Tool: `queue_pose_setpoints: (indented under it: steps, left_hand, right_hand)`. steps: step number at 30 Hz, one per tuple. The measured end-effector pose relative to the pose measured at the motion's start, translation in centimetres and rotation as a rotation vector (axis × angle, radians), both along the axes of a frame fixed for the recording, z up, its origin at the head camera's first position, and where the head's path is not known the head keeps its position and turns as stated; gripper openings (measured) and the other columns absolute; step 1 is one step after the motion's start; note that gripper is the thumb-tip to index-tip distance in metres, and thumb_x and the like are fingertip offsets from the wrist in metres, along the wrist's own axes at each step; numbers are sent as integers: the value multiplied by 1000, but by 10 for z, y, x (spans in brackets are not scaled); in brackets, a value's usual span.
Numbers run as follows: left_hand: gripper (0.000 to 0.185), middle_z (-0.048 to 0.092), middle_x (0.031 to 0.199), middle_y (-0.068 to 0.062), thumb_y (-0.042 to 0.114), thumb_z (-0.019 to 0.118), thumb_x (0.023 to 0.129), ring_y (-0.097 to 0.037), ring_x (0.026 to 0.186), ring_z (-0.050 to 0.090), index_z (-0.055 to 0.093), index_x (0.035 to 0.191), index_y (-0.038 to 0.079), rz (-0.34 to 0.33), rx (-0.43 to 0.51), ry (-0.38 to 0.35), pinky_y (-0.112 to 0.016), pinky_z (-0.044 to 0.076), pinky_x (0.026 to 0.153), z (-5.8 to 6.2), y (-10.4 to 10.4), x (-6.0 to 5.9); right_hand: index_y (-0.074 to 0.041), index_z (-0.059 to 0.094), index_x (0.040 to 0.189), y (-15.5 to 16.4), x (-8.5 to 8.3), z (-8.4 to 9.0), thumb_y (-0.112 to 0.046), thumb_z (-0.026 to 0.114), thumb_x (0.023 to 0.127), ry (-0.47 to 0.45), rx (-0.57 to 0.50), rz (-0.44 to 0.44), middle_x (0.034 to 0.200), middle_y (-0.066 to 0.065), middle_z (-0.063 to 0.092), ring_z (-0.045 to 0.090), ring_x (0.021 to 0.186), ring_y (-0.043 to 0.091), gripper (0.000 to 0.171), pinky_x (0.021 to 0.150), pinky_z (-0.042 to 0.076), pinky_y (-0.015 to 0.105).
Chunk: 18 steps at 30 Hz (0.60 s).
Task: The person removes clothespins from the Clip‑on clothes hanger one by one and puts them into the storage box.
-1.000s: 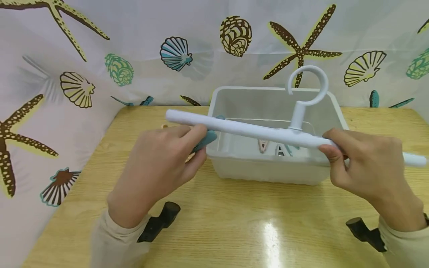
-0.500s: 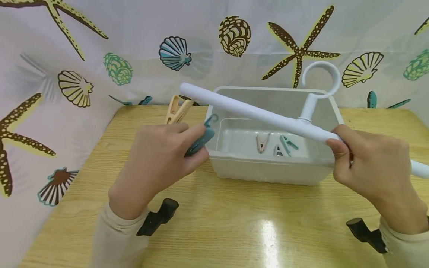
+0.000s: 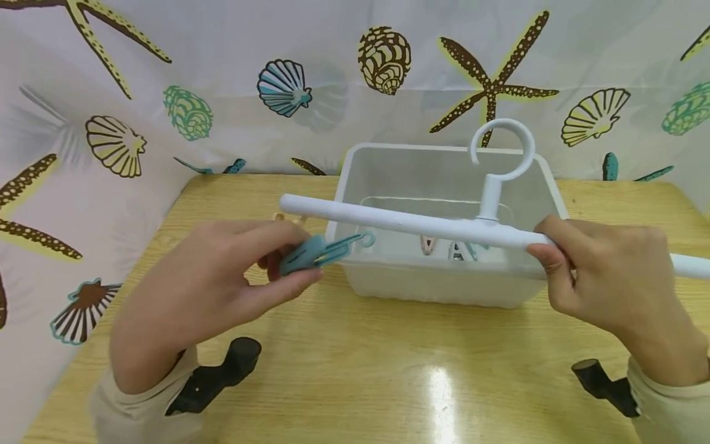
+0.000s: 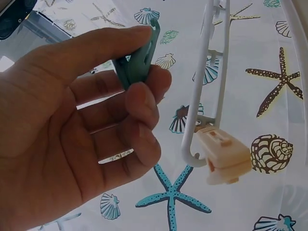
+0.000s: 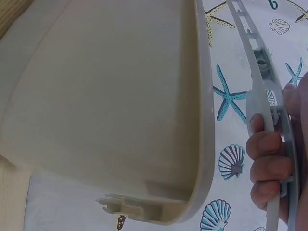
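My left hand [image 3: 211, 277] pinches a blue-green clothespin [image 3: 310, 253] between thumb and fingers; a small ring at its tip points right, towards the bin. In the left wrist view that clothespin sits at the fingertips, apart from the hanger. A white hanger [image 3: 399, 222] with a round hook is held up in the air by my right hand [image 3: 616, 277], which grips its bar right of the hook. In the right wrist view the fingers [image 5: 272, 168] curl round the bar. A peach clothespin [image 4: 226, 154] hangs at the hanger's left end, mostly hidden in the head view.
Under and behind the hanger stands a pale plastic bin [image 3: 421, 280] on the wooden table [image 3: 355, 370]. Inside it lie a pink clothespin [image 3: 428, 244] and a grey one [image 3: 458, 251], with a teal one partly covered. A shell-patterned cloth [image 3: 327, 37] hangs behind.
The left hand has drawn left, away from the hanger, and its clothespin now shows more fully. The hanger's left end rose, swinging the peach clothespin into sight, then dropped back.
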<state>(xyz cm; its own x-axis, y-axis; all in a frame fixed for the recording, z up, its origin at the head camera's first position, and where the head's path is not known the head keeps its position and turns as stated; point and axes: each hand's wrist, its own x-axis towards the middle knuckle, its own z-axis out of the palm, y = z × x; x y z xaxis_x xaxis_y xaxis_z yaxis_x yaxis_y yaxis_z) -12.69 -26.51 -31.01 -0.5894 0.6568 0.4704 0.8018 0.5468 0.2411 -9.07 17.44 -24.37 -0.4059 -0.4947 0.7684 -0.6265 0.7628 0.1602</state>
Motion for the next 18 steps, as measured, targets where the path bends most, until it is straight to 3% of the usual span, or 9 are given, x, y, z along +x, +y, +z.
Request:
queue_pose_setpoints:
  steps: [4, 7, 9, 13, 18]
  left_hand:
    - [28, 56, 86, 24, 33, 73, 86, 5, 69, 51, 59, 110, 36, -26, 36, 10, -17, 41, 56, 69, 44, 32]
    - [20, 55, 82, 21, 30, 73, 87, 4, 67, 50, 61, 104, 29, -12, 51, 35, -18, 41, 56, 95, 62, 40]
    - [21, 55, 81, 18, 28, 73, 87, 3, 67, 50, 61, 104, 22, 11, 47, 71, -16, 39, 57, 103, 68, 40]
    - [27, 57, 80, 16, 25, 72, 87, 6, 65, 49, 62, 109, 13, 74, 71, 145, -9, 38, 60, 107, 77, 34]
    - [26, 60, 75, 13, 22, 74, 86, 7, 62, 50, 66, 108, 10, 101, 113, 178, -10, 40, 60, 111, 85, 30]
  right_hand:
    - [-13, 50, 68, 0, -3, 0, -44, 29, 102, -32, 21, 22, 47, -8, 32, 23, 36, 6, 51, 35, 12, 25]
    - [-13, 49, 69, 1, -5, 0, -46, 30, 102, -61, 29, 33, 47, -9, 31, 23, 37, 6, 50, 36, 13, 25]
    - [-13, 49, 69, 0, -6, 0, -47, 29, 102, -65, 29, 41, 48, -9, 31, 23, 36, 6, 52, 36, 13, 25]
    - [-12, 49, 68, -2, -8, 3, -47, 27, 103, -55, 40, 62, 48, -10, 30, 24, 37, 5, 54, 35, 14, 25]
    - [-12, 49, 69, 1, -9, 4, -46, 26, 103, -59, 56, 75, 49, -11, 29, 24, 37, 4, 54, 35, 15, 24]
